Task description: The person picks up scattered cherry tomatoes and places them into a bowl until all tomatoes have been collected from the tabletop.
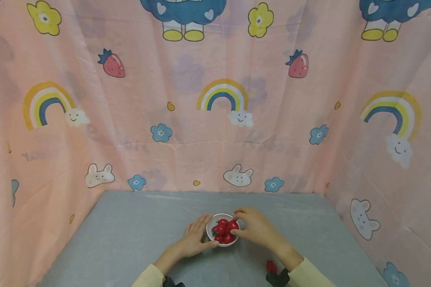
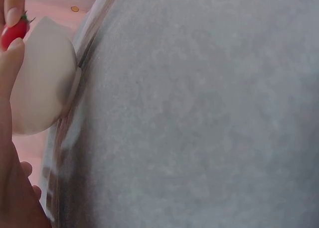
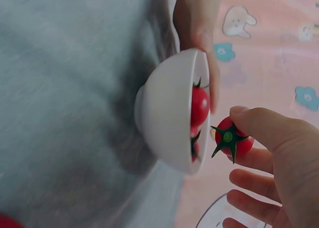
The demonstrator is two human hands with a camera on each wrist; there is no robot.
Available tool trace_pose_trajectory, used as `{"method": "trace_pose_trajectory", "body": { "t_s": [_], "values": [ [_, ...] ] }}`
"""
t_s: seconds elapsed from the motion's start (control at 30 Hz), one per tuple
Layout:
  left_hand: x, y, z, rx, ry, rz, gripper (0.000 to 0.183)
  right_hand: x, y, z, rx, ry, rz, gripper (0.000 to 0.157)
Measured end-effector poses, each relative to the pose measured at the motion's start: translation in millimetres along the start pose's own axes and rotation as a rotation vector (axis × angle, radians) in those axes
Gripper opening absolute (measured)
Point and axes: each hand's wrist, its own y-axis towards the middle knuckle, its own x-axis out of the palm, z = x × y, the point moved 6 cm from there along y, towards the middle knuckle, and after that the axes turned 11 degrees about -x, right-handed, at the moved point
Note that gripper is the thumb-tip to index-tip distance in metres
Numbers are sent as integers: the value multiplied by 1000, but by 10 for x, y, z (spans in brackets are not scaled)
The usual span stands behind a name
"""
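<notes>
A white bowl [image 1: 209, 236] with several red cherry tomatoes [image 1: 220, 230] stands on the grey table, tipped sideways in the right wrist view by the camera's angle. My left hand [image 1: 193, 240] rests against the bowl's left side, fingers straight along it and thumb at the front rim. Over the bowl's right rim, my right hand [image 1: 256, 227] pinches one cherry tomato [image 3: 239, 144] between thumb and forefinger, its green stem end facing the bowl. The other right fingers spread loosely. In the left wrist view, fingertips pinch that tomato [image 2: 12, 35] beside the pale bowl [image 2: 47, 78].
One red fruit [image 1: 271, 266] lies on the table near the right wrist, beside a dark wrist mount [image 1: 278, 278]. The grey cloth-covered table [image 1: 140, 223] meets a pink printed curtain [image 1: 186, 167] at the back and sides.
</notes>
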Motion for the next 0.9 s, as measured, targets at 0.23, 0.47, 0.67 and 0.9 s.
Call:
{"method": "trace_pose_trajectory", "body": {
  "t_s": [0.23,0.47,0.67,0.9],
  "values": [
    [-5,-14,10,9,20,5,98,9,161,-160,-59,-9,5,35],
    [-9,-28,22,22,22,-3,98,66,263,-239,-69,0,-13,35],
    [-8,-27,7,17,10,-17,98,67,318,-302,-71,1,-10,37],
    [0,-15,-10,15,4,-17,98,61,376,-343,-63,-7,-15,39]
  ]
}}
